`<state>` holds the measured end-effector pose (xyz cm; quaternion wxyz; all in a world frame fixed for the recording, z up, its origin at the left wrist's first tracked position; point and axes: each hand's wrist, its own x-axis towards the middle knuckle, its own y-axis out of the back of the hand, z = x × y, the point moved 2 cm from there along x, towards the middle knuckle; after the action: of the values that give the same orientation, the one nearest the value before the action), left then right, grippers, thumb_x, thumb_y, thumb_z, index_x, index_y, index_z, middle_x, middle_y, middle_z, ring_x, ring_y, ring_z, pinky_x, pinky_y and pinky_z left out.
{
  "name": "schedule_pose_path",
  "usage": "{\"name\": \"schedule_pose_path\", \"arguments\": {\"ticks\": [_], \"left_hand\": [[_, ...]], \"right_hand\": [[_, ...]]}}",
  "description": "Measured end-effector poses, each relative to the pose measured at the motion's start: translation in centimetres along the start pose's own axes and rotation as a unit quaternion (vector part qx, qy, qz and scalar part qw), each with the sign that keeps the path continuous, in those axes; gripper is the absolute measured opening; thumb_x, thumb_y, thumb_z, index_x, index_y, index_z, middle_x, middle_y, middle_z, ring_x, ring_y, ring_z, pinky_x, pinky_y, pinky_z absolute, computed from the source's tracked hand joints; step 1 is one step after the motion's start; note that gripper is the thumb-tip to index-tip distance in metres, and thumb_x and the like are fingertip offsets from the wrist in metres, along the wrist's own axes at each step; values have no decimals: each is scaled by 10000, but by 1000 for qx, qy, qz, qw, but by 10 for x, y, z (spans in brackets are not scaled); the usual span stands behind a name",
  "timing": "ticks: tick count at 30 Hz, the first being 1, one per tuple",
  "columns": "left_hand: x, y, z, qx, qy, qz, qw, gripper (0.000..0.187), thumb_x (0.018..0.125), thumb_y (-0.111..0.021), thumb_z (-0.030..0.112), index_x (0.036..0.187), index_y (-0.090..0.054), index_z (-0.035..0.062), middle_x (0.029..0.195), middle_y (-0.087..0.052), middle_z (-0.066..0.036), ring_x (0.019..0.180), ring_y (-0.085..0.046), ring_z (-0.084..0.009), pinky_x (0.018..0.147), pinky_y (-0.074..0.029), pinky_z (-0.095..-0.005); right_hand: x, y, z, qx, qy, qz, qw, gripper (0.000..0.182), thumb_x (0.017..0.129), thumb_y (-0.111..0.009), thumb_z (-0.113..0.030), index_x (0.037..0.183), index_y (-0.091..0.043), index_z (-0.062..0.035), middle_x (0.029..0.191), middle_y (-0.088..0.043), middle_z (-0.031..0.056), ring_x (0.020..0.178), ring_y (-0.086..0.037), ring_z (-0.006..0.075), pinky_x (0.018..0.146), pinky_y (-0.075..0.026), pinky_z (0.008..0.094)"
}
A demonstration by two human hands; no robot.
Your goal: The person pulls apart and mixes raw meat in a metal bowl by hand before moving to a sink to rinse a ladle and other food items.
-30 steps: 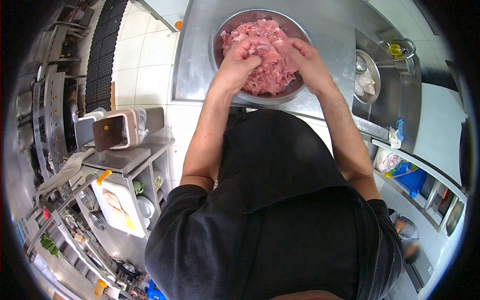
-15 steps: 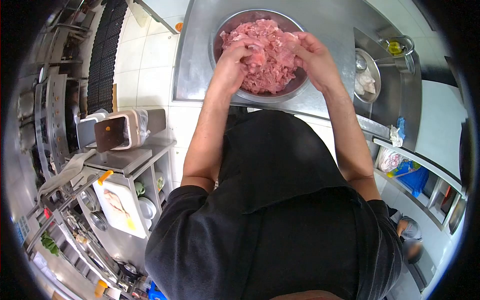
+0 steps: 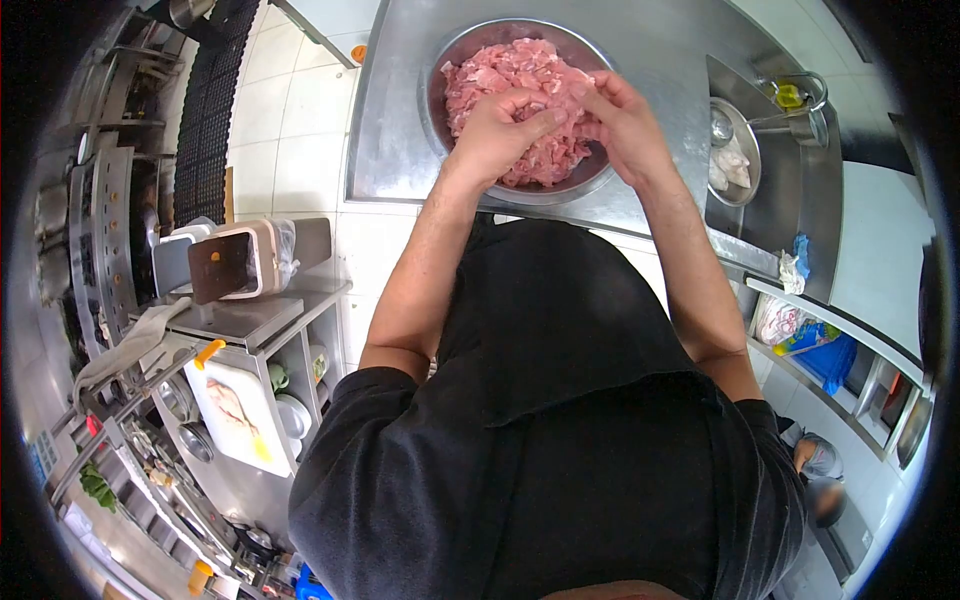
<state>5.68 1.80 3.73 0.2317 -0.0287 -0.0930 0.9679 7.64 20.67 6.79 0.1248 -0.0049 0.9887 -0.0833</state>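
A wide steel bowl point(image 3: 434, 100) full of cut pink raw meat point(image 3: 510, 65) stands on the steel counter point(image 3: 385, 150). My left hand point(image 3: 497, 135) is over the meat at the bowl's near left, its fingers curled with thumb and fingertips close together on a piece of meat. At the right side of the heap, my right hand point(image 3: 622, 122) pinches meat between thumb and fingers. The two hands are near each other, and meat lies between their fingertips.
Right of the bowl is a sink point(image 3: 790, 185) holding a pan point(image 3: 751, 135) with pale pieces and a ladle. At lower left, a white cutting board point(image 3: 235, 415) lies on a shelf unit beside bins point(image 3: 262, 262). Another person point(image 3: 822, 458) is at far lower right.
My left hand has moved right, closer to my right hand, and its fingers have shifted on the meat. My right hand has hardly moved.
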Motion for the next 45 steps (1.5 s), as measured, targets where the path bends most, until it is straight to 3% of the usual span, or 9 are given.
{"name": "schedule_pose_path", "arguments": {"ticks": [14,20,23,26,29,32,35,41,45], "left_hand": [[-13,-14,26,314,-223,51,922,402,874,-824,224,1219,-728,41,1053,-741,-146,975,-699,-308,897,-547,-398],[-10,-8,18,226,-155,36,961,248,936,-736,150,1157,-769,42,1068,-772,-85,927,-702,-168,862,-540,-309],[-10,-3,18,122,-6,45,992,226,974,-665,119,1149,-767,18,1027,-764,-43,899,-661,-113,838,-521,-276],[-6,-4,7,-21,-12,79,997,185,999,-656,148,1038,-766,5,790,-650,49,774,-562,-45,690,-460,-239],[-4,0,-6,-70,10,77,995,177,1001,-655,142,993,-757,-4,795,-654,58,743,-555,-45,658,-444,-239],[-3,-1,-5,-55,-2,85,995,181,1007,-651,151,976,-751,2,788,-663,48,720,-548,-38,635,-432,-237],[-5,-2,4,51,-25,70,996,180,1013,-644,154,991,-752,12,765,-658,32,718,-551,-39,642,-439,-242],[-10,-3,18,168,-105,104,975,204,1011,-670,162,1113,-757,9,900,-730,-7,832,-633,-79,783,-508,-243],[-10,-1,19,160,-105,96,977,173,1011,-650,150,1066,-749,19,965,-725,-69,864,-656,-138,777,-518,-299]], "right_hand": [[-1,-5,-6,67,-41,103,992,188,1013,-701,-201,992,-576,-62,815,-642,28,644,-567,104,568,-499,278],[-4,1,3,59,-60,90,992,198,1038,-676,-253,974,-605,-79,794,-612,10,620,-504,90,503,-379,264],[-3,9,5,-36,-32,98,994,341,1031,-672,-324,1127,-663,3,895,-662,40,772,-603,101,645,-477,270],[-6,7,4,-179,83,108,975,360,1017,-687,-316,1195,-678,-2,1010,-707,59,917,-655,138,814,-524,290],[-14,-2,-8,-245,146,66,956,361,992,-713,-293,1234,-679,-27,1123,-735,90,1007,-699,208,907,-543,326],[-19,-11,-15,-392,273,41,878,361,1010,-707,-256,1303,-670,-48,1161,-738,103,1072,-705,182,878,-566,298],[-23,-21,-20,-421,262,65,866,370,956,-747,-283,1242,-689,-57,1168,-731,162,1064,-722,300,899,-573,385],[-21,-24,-16,-424,174,104,883,377,964,-731,-300,1256,-670,-69,1122,-744,172,998,-744,322,862,-589,403],[-21,-28,-21,-391,131,54,910,405,1015,-702,-243,1339,-633,-10,1193,-730,144,1063,-709,175,881,-578,319]]}}
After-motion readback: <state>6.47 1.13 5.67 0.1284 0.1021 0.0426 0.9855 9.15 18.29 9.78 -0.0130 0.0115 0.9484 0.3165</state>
